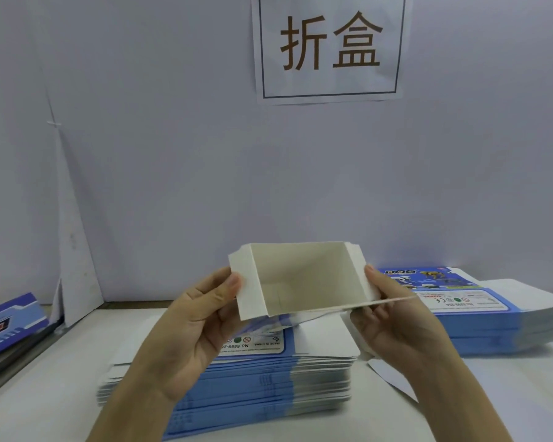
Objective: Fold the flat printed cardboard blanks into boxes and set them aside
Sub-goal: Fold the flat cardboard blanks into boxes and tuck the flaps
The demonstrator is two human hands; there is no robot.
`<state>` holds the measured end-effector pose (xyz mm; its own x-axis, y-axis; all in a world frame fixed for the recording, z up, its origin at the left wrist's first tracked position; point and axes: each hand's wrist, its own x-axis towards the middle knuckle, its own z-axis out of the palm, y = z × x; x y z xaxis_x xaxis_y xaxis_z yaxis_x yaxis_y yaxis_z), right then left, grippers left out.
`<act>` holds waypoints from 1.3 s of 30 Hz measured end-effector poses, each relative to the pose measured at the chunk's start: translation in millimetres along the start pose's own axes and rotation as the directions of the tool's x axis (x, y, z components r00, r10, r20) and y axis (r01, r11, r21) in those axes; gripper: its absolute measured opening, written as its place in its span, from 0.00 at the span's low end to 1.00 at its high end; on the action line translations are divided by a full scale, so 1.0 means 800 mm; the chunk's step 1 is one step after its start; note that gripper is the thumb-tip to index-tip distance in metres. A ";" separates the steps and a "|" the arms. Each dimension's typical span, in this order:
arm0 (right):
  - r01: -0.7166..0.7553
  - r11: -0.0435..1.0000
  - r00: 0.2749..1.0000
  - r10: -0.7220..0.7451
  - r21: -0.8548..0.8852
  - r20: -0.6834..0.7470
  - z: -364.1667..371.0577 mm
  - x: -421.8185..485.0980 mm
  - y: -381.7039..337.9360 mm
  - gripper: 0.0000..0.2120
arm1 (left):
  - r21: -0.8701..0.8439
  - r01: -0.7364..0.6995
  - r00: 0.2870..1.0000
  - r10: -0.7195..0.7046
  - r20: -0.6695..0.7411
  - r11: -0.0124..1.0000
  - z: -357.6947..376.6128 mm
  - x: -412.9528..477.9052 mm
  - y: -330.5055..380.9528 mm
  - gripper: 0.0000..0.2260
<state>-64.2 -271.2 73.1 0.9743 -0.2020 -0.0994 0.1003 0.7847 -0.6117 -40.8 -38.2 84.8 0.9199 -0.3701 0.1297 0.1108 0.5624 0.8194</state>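
Your left hand (189,317) and right hand (393,317) pinch the side flaps of the half-formed white-lined cardboard box (300,279) above the near stack of blue printed blanks (237,374); squeeze unevenly and its walls may spring flat.

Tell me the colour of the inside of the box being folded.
Plain off-white, with no print; the head view looks straight into the box.

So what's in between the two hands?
A half-folded box of blue-printed cardboard, white inside, pinched by the left hand and the right hand; the head view shows it.
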 end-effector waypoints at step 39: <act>0.239 0.941 0.925 -0.147 -0.238 0.349 -0.025 -0.022 -0.023 0.10 | 0.819 -0.488 0.755 0.324 0.569 -0.301 -0.006 -0.010 -0.001 0.55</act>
<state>-87.1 -293.9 70.6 0.9573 -0.0976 0.2719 0.2795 0.5511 -0.7862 -46.2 -31.9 80.6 0.5165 -0.5183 0.6816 -0.7908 -0.5940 0.1476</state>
